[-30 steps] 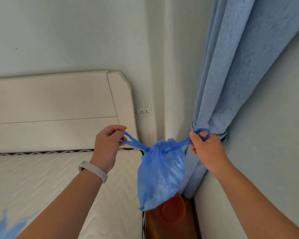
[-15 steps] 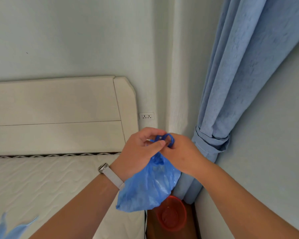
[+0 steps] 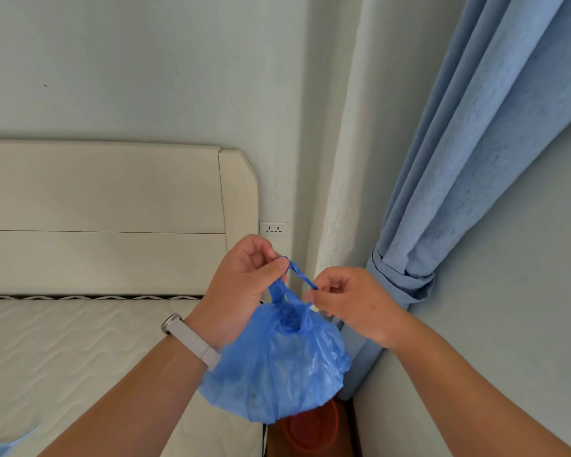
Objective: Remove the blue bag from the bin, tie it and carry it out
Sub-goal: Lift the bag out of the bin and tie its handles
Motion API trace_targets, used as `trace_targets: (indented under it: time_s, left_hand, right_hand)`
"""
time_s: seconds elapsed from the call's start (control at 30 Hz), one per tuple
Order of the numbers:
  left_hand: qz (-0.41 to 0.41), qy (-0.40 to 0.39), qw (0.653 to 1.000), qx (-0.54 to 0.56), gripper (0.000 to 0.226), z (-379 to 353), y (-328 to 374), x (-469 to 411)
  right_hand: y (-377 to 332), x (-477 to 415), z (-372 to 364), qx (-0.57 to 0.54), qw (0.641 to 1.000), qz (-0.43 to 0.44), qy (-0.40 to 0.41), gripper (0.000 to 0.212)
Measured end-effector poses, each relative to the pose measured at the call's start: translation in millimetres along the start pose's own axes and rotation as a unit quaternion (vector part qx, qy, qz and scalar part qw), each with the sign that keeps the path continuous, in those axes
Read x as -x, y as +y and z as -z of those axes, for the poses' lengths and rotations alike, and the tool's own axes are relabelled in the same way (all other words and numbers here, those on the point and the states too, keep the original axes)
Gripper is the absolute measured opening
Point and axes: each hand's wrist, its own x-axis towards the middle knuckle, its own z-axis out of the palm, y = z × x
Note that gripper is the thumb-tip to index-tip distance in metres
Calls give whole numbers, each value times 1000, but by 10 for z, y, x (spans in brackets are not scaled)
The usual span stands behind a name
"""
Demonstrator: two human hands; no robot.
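My fingers (image 3: 279, 266) on the left hand (image 3: 241, 285) are pinching together on one twisted handle of the blue bag (image 3: 277, 367), thumb pressing it against the forefinger. My right hand (image 3: 350, 301) is closing its fingertips on the other end of that same twisted strand, just beside the left. The bag is hanging in the air between my wrists, bulging and gathered at the neck, touching my left wrist near the pale watch strap (image 3: 195, 341). Below it the red bin (image 3: 310, 430) is sitting on dark wood, partly hidden by the bag. To my left the bare mattress (image 3: 63, 351) and cream headboard (image 3: 112, 209) are stretching away; to my right the blue curtain (image 3: 459, 176) is hanging tied back, with a wall socket (image 3: 273, 228) behind my hands.
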Motion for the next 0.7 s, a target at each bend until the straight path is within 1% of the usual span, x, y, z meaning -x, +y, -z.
trace_targets:
  time_s: [0.1,0.2,0.37,0.43,0.5,0.57,0.63,0.7]
  left_hand:
    - [11,-43,997,63,13,27,40,-17]
    - [28,-79,991,106,13,-33,79,-27]
    - [20,-66,997,46,8,-198,79,-63]
    - [20,-55,998,25,9,-249,88,-70]
    - [20,-39,999,9,10,-288,116,-61]
    - [13,-16,1000,-3,16,-313,167,-23]
    - [1,11,1000,-9,24,-347,234,48]
    - [-9,40,999,-26,27,-422,315,159]
  right_hand:
    - [14,6,-3,3,999,-4,42,14]
    - [42,-5,-8,30,996,20,85,14]
    - [190,72,-28,37,995,53,73,9]
    - [266,122,-31,51,994,79,52,15]
    - [332,162,-7,98,988,116,18,25]
    - [388,177,8,196,967,161,-8,30]
    - [422,190,-27,297,936,192,-5,40]
    - [421,232,-107,332,918,215,5,44]
